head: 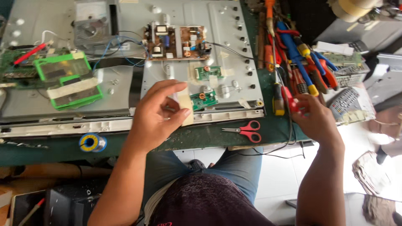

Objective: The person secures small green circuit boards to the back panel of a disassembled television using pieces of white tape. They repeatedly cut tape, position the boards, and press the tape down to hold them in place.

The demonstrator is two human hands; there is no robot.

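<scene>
My left hand (157, 115) pinches a strip of cream masking tape (185, 109) over the lower edge of a grey metal television back panel (234, 42). Just right of the tape lies a small green circuit board (204, 99); another small green board (206, 72) is taped above it. My right hand (316, 119) reaches to the right among hand tools and closes on a red-handled tool (291, 100). Red-handled scissors (247, 130) lie on the green table edge between my hands.
A brown power board (176, 42) sits on the panel's top. Green taped boards (69, 79) lie at left, an analogue meter (92, 23) behind them. A solder spool (92, 142) rests on the front edge. Screwdrivers and pliers (301, 62) crowd the right side.
</scene>
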